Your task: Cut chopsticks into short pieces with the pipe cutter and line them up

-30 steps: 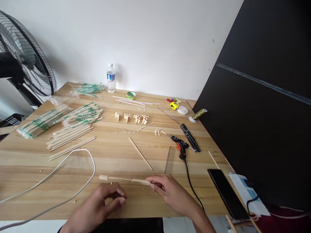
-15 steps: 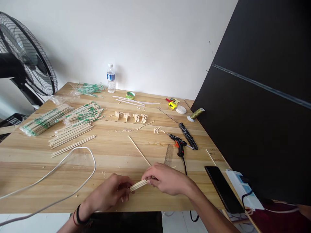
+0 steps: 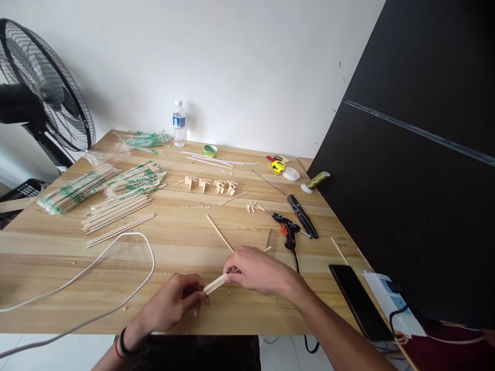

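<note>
At the lower centre of the frame, the left hand [image 3: 176, 301] pinches one end of a small bundle of sticks [image 3: 215, 284]; the right hand [image 3: 257, 270] grips nearer the other; a light, steady pinch should keep them level.

Left hand [image 3: 170, 304] and right hand [image 3: 257, 269] are close together, fingers [image 3: 193, 280] bent and pinching.

Held sticks [image 3: 215, 283] — partly hidden by right hand [image 3: 255, 270]; fan [image 3: 71, 111] — cut off left.

Two hands [image 3: 175, 303], four stick assemblies [image 3: 191, 181]
</note>
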Demonstrator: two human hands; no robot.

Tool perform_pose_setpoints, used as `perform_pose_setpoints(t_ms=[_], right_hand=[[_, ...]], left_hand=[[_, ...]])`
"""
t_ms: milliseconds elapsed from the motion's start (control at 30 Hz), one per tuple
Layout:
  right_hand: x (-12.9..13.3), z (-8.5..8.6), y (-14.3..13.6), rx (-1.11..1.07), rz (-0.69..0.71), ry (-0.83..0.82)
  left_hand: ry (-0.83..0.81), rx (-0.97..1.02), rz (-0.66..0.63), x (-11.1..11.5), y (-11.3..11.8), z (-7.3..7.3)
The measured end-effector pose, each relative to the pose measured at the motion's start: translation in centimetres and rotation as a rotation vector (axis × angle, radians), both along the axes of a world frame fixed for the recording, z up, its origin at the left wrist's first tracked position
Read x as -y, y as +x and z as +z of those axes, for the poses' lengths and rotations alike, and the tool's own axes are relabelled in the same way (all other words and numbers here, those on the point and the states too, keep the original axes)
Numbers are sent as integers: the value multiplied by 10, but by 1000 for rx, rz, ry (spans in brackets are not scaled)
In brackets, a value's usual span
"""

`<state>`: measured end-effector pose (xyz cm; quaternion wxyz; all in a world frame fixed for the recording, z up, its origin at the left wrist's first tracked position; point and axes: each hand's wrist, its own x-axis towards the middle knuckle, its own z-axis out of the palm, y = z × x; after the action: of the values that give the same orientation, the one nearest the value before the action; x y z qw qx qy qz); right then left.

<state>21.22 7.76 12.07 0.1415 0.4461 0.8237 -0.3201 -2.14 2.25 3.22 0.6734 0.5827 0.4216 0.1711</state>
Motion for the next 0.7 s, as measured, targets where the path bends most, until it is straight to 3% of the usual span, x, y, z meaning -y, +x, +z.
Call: perform_pose_setpoints(t_ms=[700], right_hand=[[-6, 3, -7, -8, 22, -85]], left_hand=[[-82, 107, -27, 0, -6, 2]])
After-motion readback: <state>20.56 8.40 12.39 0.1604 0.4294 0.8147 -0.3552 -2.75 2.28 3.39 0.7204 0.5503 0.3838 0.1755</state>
